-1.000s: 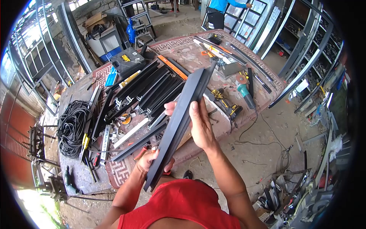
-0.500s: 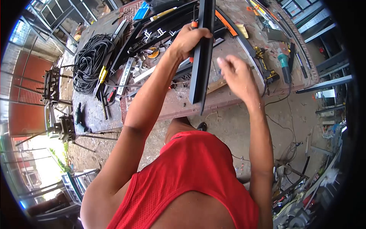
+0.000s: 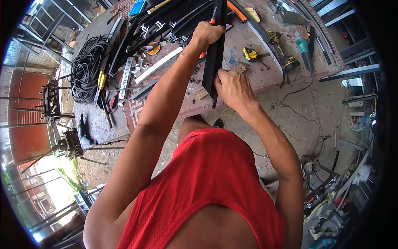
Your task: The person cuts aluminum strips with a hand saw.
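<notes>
My left hand is wrapped around a long black metal profile, which slants over the table edge. In the same fist is a slim tool with orange handle parts, seemingly a screwdriver; the fingers cover its middle. My right hand is closed at the profile's right edge near its lower end, thumb and forefinger pinched together. A thin black strip runs along that edge and sticks out past the end. The fingertips' exact hold on the strip is partly hidden.
The table carries a yellow tape measure, a cordless drill, a green angle grinder, a coil of black cord and several metal offcuts. A power cable trails over the floor.
The profile has come down closer to the tabletop. My right hand, earlier apart with fingers loose, has moved down and left onto the profile's edge. The tape measure has come into view.
</notes>
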Motion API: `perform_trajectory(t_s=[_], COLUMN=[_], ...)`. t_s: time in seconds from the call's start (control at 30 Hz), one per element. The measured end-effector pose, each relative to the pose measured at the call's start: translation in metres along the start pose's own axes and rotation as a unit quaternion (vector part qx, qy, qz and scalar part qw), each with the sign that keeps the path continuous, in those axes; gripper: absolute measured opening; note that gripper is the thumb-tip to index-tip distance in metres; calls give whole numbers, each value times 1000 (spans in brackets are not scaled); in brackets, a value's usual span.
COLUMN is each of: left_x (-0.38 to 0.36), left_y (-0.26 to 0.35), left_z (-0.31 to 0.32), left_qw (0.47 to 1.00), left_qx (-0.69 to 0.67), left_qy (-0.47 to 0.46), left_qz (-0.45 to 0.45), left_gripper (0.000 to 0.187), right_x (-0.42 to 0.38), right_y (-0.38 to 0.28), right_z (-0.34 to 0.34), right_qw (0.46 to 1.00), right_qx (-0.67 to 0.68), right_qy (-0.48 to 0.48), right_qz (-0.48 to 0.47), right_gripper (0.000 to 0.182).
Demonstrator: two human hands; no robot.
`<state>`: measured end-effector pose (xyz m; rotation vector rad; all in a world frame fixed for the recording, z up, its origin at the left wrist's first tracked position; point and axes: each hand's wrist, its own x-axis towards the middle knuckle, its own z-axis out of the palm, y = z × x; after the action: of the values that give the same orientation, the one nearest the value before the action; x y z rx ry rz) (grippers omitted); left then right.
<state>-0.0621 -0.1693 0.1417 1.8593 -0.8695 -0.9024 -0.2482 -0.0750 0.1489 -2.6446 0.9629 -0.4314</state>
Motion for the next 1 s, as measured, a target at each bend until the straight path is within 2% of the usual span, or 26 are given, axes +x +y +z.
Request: perform_trajectory(t_s=[0.1, 0.2, 0.3, 0.43, 0.47, 0.67, 0.77, 0.87, 1.0], left_x=[-3, -12, -8, -2, -3, -2, -6, -1, -18], left_y=[-2, 0, -7, -10, -13, -18, -23, -38, -35], left_z=[-1, -8, -11, -11, -10, -7, -3, 0, -5], left_qw=[1000, 1000, 998, 996, 996, 998, 997, 996, 984], left_qx=[16, -24, -64, -83, -77, -39, -36, -64, -155], left_qy=[4, 7, 9, 24, 27, 30, 29, 28, -1], left_qz=[4, -17, -8, -17, -21, -25, -54, -59, -91], left_gripper=[45, 45, 44, 43, 42, 40, 48, 39, 37], right_x=[-5, -9, -31, -55, -56, -59, -62, -63, -67], right_y=[7, 16, 6, -14, -18, -13, -8, -4, -1], right_z=[10, 6, -13, 0, -2, 22, 30, 36, 31], right_qw=[1000, 996, 981, 979, 989, 992, 991, 987, 985], right_qx=[8, 80, 183, 191, 121, 100, 98, 115, 142], right_qy=[22, 46, -8, 58, 22, 63, 74, 108, 96], right_qz=[4, 2, 64, 44, 76, 54, 57, 43, 27], right_gripper=[20, 23, 25, 25, 17, 11, 11, 12, 14])
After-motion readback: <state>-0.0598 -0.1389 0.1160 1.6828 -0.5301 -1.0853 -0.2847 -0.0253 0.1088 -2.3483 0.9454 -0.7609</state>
